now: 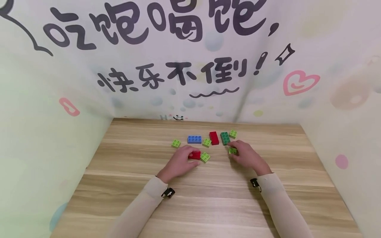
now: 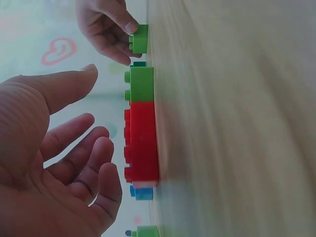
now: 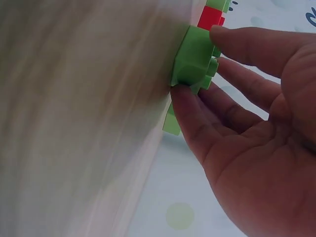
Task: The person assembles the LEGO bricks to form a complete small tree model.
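My left hand is beside a red brick, its thumb and fingers spread apart. The left wrist view shows a gap between those loosely bent fingers and the red brick. Touching the red brick's right end is a light green brick. My right hand pinches another small light green brick low at the tabletop. In the right wrist view, fingertips lie against both sides of this green brick. A dark green brick stands just beyond the right hand.
Farther back lie a blue brick, a second red brick and more light green bricks, one at the left and one at the right. They rest on a wood-grain table, walled by printed panels.
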`<state>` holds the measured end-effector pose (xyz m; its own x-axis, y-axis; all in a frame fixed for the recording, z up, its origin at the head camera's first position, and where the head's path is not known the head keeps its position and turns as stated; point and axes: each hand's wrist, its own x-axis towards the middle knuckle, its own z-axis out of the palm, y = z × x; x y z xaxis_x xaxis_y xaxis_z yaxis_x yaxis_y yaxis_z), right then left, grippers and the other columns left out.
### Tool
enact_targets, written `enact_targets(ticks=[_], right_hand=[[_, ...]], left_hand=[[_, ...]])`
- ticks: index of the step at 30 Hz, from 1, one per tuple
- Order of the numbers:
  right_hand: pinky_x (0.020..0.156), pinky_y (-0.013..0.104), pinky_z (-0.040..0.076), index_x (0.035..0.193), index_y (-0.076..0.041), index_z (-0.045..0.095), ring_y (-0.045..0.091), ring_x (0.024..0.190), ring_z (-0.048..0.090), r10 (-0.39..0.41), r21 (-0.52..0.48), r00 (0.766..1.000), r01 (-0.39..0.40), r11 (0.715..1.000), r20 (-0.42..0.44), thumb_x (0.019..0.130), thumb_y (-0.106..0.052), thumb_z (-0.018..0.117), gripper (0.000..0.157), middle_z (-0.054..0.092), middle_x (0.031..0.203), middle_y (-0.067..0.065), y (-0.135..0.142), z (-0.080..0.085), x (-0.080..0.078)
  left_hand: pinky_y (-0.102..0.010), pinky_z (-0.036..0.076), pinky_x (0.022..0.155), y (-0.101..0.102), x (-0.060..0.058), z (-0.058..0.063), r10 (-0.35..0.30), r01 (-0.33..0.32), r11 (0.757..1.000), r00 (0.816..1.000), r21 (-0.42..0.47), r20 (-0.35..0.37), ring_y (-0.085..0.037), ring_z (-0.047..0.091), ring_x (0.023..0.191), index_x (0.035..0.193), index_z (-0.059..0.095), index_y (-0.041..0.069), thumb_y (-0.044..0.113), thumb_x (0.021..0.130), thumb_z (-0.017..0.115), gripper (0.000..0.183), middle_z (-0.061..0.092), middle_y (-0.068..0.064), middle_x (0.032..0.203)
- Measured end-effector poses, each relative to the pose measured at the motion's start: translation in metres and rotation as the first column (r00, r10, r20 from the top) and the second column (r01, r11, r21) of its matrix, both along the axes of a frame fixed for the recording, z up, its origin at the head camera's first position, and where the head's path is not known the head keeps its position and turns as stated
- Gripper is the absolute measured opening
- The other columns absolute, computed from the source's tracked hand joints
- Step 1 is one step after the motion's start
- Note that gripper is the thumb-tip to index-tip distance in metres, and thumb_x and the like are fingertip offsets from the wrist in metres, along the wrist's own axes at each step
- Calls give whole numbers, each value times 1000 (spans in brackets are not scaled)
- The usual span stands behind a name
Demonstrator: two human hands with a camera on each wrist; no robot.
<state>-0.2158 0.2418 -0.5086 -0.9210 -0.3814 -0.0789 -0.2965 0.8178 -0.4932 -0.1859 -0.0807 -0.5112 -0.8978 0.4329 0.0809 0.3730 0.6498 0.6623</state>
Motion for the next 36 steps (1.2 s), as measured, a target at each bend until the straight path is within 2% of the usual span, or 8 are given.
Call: enact_targets(ticks=[3,7,12,16,20,24,30,36], right_hand=[[107,58,53,141,-2,63,37,122,64,11,5,1000,-11,1000,-1,98,-11,74,45,66,135,20,0,0,0],[104,57,55,135,-1,67,35,117,66,18,8,1000,-18,1000,-6,97,-8,74,39,69,129,19,-1,1,-1],[102,56,56,133,-1,69,33,114,67,24,20,1000,-23,1000,-9,97,-8,74,36,70,126,18,-1,-1,-2],[100,55,56,134,-1,69,32,112,66,22,19,1000,-22,1000,2,97,-9,74,37,70,125,18,-1,-2,-3],[100,54,56,134,-2,69,30,110,66,16,21,1000,-16,1000,6,97,-9,75,37,70,125,17,-3,-2,-2],[101,55,56,132,-1,69,32,112,66,20,23,1000,-19,1000,-5,97,-9,75,36,70,125,18,-4,0,0],[103,58,54,133,0,69,36,116,66,38,24,999,-38,999,-35,98,-10,74,37,70,128,19,-4,-2,0],[101,55,56,136,-2,68,32,113,66,39,22,999,-39,999,-25,99,-13,75,40,70,128,17,-7,-3,2]], left_hand=[[-46,49,113,6,-4,-3,-19,19,1000,1000,-7,-6,-25,61,131,138,68,15,36,94,82,51,67,-3,141],[-43,52,109,12,-8,-5,-34,34,999,999,5,2,-24,61,131,141,67,14,32,94,83,53,64,-3,145],[-34,57,94,18,-10,-6,-43,43,999,999,-2,31,-16,64,107,143,65,14,27,93,84,55,62,-4,148],[-30,55,85,21,-10,-6,-46,48,999,996,-24,72,-13,62,89,145,64,14,25,94,83,56,64,-4,145],[-36,56,101,21,-10,-6,-52,56,998,995,-42,90,-18,67,110,144,65,14,23,94,82,54,67,-3,143],[-42,49,116,22,-10,-6,-53,58,997,994,-52,94,-23,59,137,144,66,15,20,93,82,53,66,-3,146],[-42,47,118,25,-12,-5,-52,60,995,992,-75,111,-23,59,140,146,65,16,19,93,82,55,66,0,147],[-40,52,110,26,-13,-5,-68,78,993,992,-91,102,-18,66,127,138,71,18,18,92,83,47,73,3,136]])
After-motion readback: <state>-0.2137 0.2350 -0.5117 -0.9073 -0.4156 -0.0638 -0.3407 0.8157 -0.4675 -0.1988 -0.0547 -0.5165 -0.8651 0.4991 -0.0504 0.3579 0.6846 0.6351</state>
